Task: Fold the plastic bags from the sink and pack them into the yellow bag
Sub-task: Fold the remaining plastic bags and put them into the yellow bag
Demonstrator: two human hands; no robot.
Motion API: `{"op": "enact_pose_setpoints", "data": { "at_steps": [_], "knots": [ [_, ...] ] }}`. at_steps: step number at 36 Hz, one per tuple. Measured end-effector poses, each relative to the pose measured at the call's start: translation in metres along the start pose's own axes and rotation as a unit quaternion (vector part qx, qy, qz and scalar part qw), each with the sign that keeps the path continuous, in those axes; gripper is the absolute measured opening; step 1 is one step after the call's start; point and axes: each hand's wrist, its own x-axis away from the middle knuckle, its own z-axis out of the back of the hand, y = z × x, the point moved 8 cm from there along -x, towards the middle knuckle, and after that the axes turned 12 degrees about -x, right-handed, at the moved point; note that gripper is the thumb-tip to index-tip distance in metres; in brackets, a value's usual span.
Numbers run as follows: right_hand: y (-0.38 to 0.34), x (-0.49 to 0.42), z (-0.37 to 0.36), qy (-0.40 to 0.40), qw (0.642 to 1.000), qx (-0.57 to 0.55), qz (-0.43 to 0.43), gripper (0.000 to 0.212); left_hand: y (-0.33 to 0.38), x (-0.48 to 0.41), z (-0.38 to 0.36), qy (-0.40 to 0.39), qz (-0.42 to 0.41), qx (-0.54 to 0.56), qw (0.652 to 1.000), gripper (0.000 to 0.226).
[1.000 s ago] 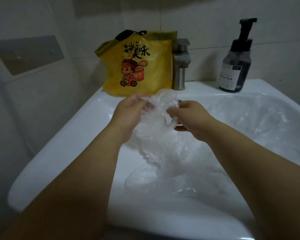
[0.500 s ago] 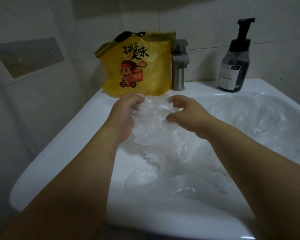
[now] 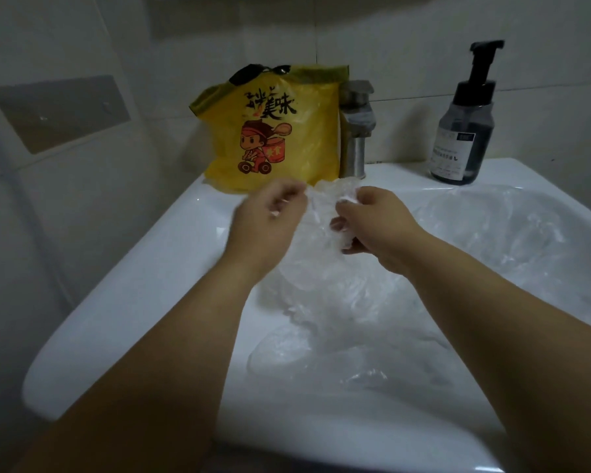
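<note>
Tiled bathroom wall, white sink (image 3: 144,268) below it. Yellow bag (image 3: 280,131) stands upright on the sink's back ledge, printed with a cartoon figure and black characters, touching the metal faucet (image 3: 355,131) on its right. Dark pump bottle (image 3: 464,128) further right on the same ledge, well apart from the bag.

Both hands are over the basin, just in front of the yellow bag. Left hand (image 3: 267,220) has fingers curled, pinching the top edge of a clear plastic bag (image 3: 321,240). Right hand (image 3: 382,227) grips the same bag from the other side, fingers closed around crumpled film. The bag hangs bunched between the two hands, lower part trailing down into the basin.

More clear plastic bags (image 3: 492,240) lie loose in the basin, spread to the right and below the hands. Count can't be made out; film is transparent and overlapping.
</note>
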Motion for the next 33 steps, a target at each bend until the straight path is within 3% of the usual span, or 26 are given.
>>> {"op": "enact_pose_setpoints", "data": {
  "at_steps": [2,6,10,21,25,29,33],
  "knots": [
    [0.0,0.001,-0.004,-0.022,0.999,-0.031,-0.009,0.016,-0.005,0.003,-0.02,-0.088,0.023,-0.018,0.996,0.022],
    [0.002,0.005,-0.017,-0.093,0.988,-0.11,-0.05,0.023,-0.008,0.007,-0.026,-0.151,0.084,0.052,0.984,0.044],
    [0.003,0.008,-0.021,-0.128,0.974,-0.171,-0.078,0.018,-0.008,0.011,-0.031,-0.191,0.096,0.072,0.974,0.037],
    [0.0,0.01,-0.022,-0.122,0.982,-0.13,-0.066,0.008,-0.02,0.007,-0.03,-0.168,0.137,0.063,0.974,0.018],
    [-0.002,0.001,0.0,-0.027,0.999,-0.023,-0.033,0.013,-0.03,-0.002,-0.009,-0.078,0.148,0.034,0.985,0.021],
    [0.003,-0.005,0.016,0.024,0.999,0.002,-0.038,0.026,-0.031,-0.002,-0.004,-0.068,0.136,0.014,0.988,0.02],
    [0.003,-0.006,0.022,0.063,0.996,0.056,-0.024,0.024,-0.034,-0.003,-0.001,-0.044,0.134,-0.019,0.99,0.016]
  ]
}}
